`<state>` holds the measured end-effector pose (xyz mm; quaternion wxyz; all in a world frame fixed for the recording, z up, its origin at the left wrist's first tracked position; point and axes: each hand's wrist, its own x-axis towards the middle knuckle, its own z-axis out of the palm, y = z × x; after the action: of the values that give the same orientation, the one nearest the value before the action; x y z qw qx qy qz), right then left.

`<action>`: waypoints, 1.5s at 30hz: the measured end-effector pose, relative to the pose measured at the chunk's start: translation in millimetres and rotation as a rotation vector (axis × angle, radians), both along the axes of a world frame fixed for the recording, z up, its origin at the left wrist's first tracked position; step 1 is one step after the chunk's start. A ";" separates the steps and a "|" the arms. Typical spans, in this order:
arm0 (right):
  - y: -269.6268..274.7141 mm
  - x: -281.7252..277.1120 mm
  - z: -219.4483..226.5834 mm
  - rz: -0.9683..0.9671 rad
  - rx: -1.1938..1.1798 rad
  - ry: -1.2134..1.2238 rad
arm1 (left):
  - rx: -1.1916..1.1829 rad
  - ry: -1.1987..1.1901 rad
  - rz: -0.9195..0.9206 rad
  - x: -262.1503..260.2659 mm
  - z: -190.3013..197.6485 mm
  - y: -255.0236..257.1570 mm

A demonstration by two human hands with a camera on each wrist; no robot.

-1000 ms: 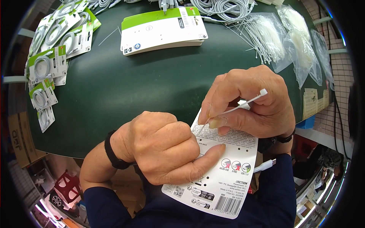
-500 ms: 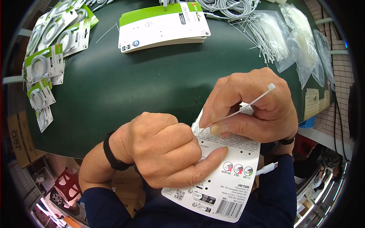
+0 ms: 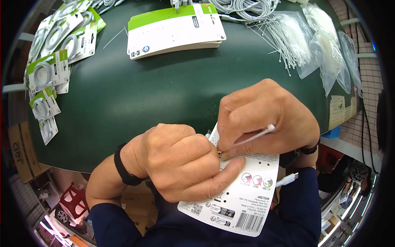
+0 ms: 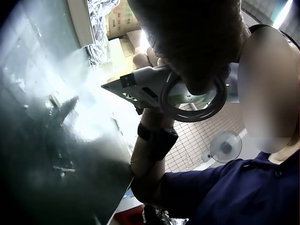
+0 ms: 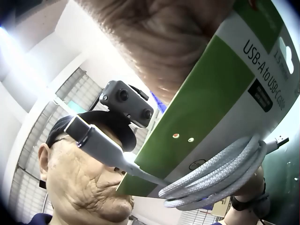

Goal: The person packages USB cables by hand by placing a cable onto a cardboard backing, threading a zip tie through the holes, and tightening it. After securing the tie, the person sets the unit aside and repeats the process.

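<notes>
Clearly L hand grips card steady off table's near edge; R hand pinches zip tie, feeding it thru card hole.

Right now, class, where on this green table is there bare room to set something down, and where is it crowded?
Bare room: the wide middle of the green table, between the stack of cards and the two hands. Crowded: the left edge with packaged cables, the far edge with loose cables, and the right with cable ties.

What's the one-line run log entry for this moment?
left hand: grips white printed backing card | right hand: pinches thin white plastic cable tie at card | surface: dark green table
</notes>
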<state>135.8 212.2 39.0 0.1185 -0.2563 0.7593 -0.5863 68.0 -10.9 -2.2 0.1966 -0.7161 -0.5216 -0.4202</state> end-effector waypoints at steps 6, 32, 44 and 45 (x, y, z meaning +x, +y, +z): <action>7.6 -3.8 12.3 -0.090 0.047 -0.108 | -0.030 -0.099 0.022 -5.8 2.5 4.5; -27.9 -14.2 -17.5 -0.665 0.467 1.031 | 0.296 -1.508 0.285 -29.0 17.1 35.7; -17.9 -22.9 -30.9 -0.679 0.304 0.869 | 0.262 -1.434 0.391 -29.0 0.8 35.0; -18.2 -24.6 -32.6 -0.710 0.290 0.845 | 0.261 -1.439 0.389 -29.1 0.1 35.1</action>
<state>111.2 194.0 6.4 -0.3656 -0.1788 0.8530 -0.3267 38.9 24.3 -2.1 -0.0388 -0.1313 -0.5842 -0.8000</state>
